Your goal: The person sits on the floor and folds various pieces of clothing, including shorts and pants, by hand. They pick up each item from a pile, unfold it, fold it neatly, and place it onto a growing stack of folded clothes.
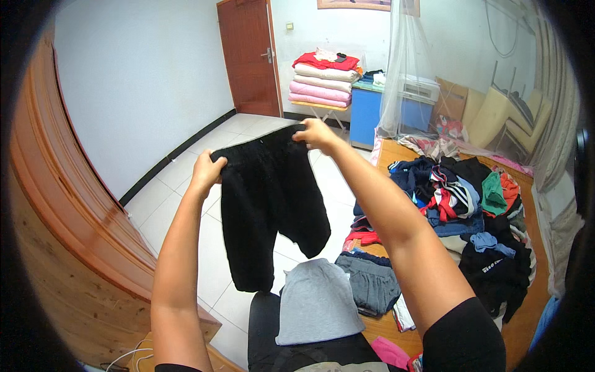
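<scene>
A pair of black trousers [265,186] hangs spread out in the air between my hands, its waistband at the top. My left hand [209,169] grips the waistband's left end, and my right hand [316,134] pinches the other end, a little higher. Both legs of the trousers dangle over the tiled floor. Below them, a folded light grey garment [318,302] lies on my lap. Folded dark grey shorts [372,281] are just to its right, on a wooden surface.
To the right, a heap of mixed clothes [446,195] covers much of a wooden platform [539,260]. Folded quilts [323,86] are stacked on a small folding table beside a blue cabinet [365,114]. A wooden door [246,56] stands at the back; wooden furniture [83,200] is at left.
</scene>
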`<state>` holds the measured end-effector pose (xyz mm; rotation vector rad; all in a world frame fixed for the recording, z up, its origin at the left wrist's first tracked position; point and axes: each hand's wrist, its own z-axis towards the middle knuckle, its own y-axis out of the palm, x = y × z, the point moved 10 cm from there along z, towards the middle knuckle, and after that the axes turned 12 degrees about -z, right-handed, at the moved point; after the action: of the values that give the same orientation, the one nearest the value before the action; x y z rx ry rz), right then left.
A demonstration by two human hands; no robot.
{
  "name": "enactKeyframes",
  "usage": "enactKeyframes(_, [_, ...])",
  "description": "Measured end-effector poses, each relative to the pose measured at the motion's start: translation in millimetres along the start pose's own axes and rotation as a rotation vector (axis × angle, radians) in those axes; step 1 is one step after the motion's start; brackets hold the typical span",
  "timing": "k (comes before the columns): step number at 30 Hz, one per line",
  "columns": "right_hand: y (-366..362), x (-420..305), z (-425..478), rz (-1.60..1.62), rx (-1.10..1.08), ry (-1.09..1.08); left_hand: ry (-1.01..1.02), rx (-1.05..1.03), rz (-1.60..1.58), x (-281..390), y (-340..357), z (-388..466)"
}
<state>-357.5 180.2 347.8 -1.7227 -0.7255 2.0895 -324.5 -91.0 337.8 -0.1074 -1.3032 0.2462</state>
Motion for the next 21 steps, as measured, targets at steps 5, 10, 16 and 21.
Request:
enactKeyframes(5, [58,-83,-36,-0.03,0.256,-0.472,0.112,-0.401,-0.389,50,61,-29])
enactKeyframes(10, [22,-65,-31,0.014,0.416,-0.372,0.176,-0.08,-0.337,22,27,-33])
enactKeyframes(16, [-3,-86,-9,0.33,0.307,-0.416,-0.435,-0.07,-0.146,-206,29,-72])
enactKeyframes(21, [-23,-108,-7,0.448,0.204,-0.355,-0.635,-0.183,-0.586,-268,101,-136])
